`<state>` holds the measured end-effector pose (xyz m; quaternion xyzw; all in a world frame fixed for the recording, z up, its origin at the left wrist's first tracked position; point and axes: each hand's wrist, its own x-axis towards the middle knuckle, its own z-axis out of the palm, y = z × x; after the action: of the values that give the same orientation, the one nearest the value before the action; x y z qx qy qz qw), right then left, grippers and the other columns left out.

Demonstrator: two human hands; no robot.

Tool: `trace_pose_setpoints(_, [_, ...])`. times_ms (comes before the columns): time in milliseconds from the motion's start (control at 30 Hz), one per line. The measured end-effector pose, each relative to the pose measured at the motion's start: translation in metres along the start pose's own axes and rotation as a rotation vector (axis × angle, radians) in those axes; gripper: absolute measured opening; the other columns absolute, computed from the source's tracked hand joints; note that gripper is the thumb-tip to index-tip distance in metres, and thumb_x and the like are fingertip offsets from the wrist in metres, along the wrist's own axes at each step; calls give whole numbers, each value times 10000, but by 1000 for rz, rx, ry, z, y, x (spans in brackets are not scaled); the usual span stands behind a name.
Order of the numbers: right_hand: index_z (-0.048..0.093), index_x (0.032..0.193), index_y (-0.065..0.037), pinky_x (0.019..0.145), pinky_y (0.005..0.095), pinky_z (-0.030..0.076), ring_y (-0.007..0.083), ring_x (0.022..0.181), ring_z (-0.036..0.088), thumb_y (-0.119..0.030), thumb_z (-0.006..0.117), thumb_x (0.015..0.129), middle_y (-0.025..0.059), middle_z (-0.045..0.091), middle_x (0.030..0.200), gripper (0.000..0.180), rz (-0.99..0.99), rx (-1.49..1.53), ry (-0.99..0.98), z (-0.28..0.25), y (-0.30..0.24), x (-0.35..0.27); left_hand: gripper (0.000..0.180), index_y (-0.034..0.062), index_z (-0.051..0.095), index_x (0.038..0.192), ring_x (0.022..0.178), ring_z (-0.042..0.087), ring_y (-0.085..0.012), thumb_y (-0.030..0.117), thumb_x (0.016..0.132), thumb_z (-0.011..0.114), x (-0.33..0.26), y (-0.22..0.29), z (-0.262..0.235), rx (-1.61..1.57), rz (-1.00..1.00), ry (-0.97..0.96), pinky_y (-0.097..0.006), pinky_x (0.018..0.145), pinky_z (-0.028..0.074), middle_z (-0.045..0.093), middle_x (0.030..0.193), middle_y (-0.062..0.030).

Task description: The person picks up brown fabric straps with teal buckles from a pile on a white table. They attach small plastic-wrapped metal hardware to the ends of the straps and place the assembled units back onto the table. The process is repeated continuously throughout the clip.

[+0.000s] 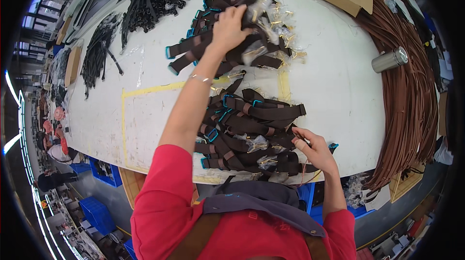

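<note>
- Near pile (252,125): dark brown straps with teal buckles (212,135), heaped at the worktop's (334,80) near edge, apparently for easy reach from where the person stands.
- Right hand (315,149): at the right end of this pile, thumb and fingertips pinched on a dark strap end (297,136), a hold that suits a thin, limp piece.
- Far pile (232,61): similar straps toward the far edge, several buckles facing left and gold-coloured fittings (286,30) facing right, a shared direction that probably limits tangling.
- Left hand (230,30): stretched over the far pile, fingers bent, thumb apart (whether it grips a strap is uncertain, since the region is blurred).
- Clear plastic wraps (266,162): around some fittings, presumably against scratches.
- Brown strips (404,100): laid lengthwise along the right edge, likely to keep them straight; a steel tumbler (387,60) touches them.
- Black straps (152,3): bunched near the far left corner, apart from the brown ones.
</note>
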<state>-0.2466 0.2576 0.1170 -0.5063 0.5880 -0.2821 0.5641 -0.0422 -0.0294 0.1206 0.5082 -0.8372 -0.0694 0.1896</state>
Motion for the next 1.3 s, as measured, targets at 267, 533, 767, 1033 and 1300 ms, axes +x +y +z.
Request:
trace_pose_setpoints(267, [494,1121,38,735,252,433,125,790,544,-123,540,814,96,586,979,349,146,235,73,-2,25,-32,667,140,336,1254,1223,270,-277,435,707,577,-10,-30,59,268,55,-100,-524,918,253,324,1310,-90])
trace_pose_setpoints(533, [538,1018,25,651,310,451,202,722,589,-128,590,751,130,594,894,312,-233,-187,308,24,-7,25,184,25,599,638,637,583,-337,180,700,524,-165,-64,45,52,-262,-262,-440,624,462,582,646,-195])
trace_pose_setpoints(767, [557,876,-30,644,398,457,295,737,581,-201,609,732,107,543,832,230,-253,-813,10,42,-1,75,189,33,631,675,549,583,-272,179,717,518,-200,-79,33,-370,-464,-592,-360,552,465,584,591,-159])
trace_pose_setpoints(1033, [578,928,-98,608,378,450,265,700,575,-64,612,662,49,530,865,270,-366,-635,-161,41,8,51,414,-15,550,698,655,578,-261,359,622,710,-176,-90,89,-334,-591,-367,-341,603,441,585,675,-151])
trace_pose_setpoints(1300, [579,927,-102,608,368,445,253,701,570,-51,628,641,39,518,892,294,-382,-637,-196,35,6,49,530,-42,598,856,748,607,-248,428,624,679,-172,-85,101,-561,-991,-374,-325,637,459,614,758,-131])
